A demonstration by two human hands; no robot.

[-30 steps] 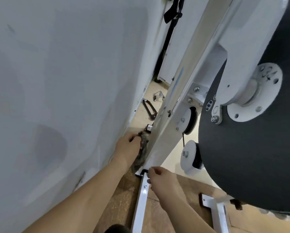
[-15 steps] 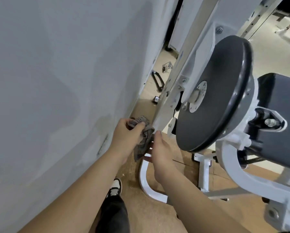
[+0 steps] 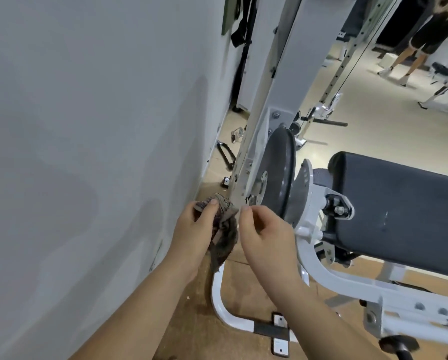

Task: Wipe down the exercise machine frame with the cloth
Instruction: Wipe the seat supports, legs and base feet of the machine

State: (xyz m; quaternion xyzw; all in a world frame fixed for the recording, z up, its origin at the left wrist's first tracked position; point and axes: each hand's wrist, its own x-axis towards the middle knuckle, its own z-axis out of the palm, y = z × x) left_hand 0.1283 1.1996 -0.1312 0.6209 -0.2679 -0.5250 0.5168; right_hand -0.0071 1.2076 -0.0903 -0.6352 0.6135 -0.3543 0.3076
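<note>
Higher on the frame upright (image 3: 282,81) now: your left hand (image 3: 198,231) grips the cloth (image 3: 226,229) against it, your right hand (image 3: 265,229) hangs loosely curled, empty. Its upper length likely still unwiped.

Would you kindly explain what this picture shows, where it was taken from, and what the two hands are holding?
This is one view, from a camera worn on the person's head, looking down at their hands. The left hand grips a crumpled grey-brown cloth at the foot of a gym machine's white metal upright. The right hand hovers beside it, fingers loosely curled, apparently holding nothing. Right of the upright are a black round disc and a black padded cushion. A grey wall stands left.
</note>
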